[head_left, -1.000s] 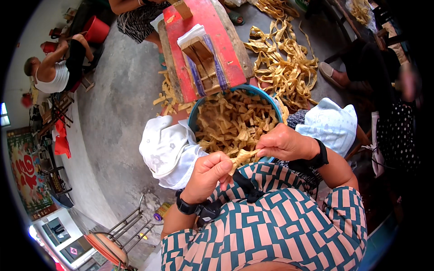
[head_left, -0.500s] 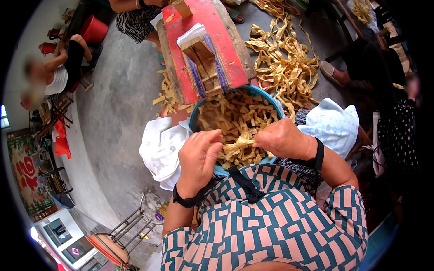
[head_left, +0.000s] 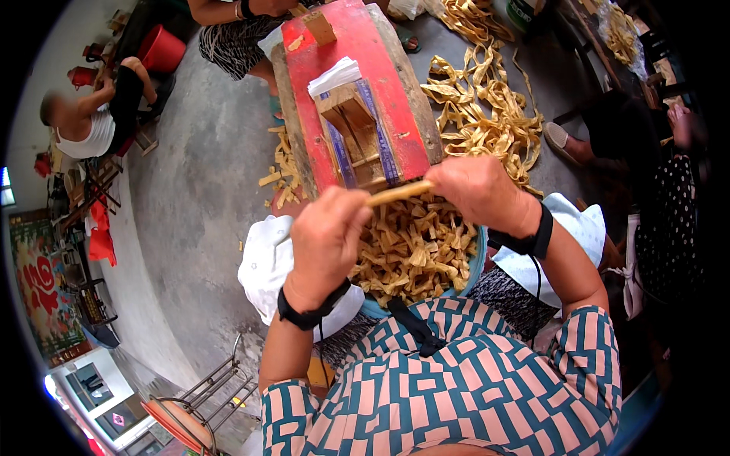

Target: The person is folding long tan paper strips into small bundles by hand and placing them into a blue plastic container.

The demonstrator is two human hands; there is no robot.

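Note:
A short, flat yellow-brown dried strip (head_left: 399,193) is stretched taut between my two hands, above a blue basin (head_left: 480,262). My left hand (head_left: 327,235) pinches its left end, and my right hand (head_left: 483,194) grips the right end. Beneath them the basin sits in my lap, heaped with short, knotted-looking yellow-brown pieces (head_left: 414,251). Just beyond my hands stands a wooden block with a slot (head_left: 347,114), fixed on a red-topped bench (head_left: 403,99). My fingertips hide the strip's ends.
Long loose strips (head_left: 487,114) lie on the floor to the right, short offcuts (head_left: 285,171) left of the bench. White cloth (head_left: 266,254) and pale blue cloth (head_left: 570,235) flank the basin. Other people sit across the bench, at far left and at right. A metal-framed stool (head_left: 182,418) stands lower left.
Both hands have risen away from me, out of the basin toward the bench. The bunched piece held low in the right fingers is gone from view; a straight strip now spans both hands.

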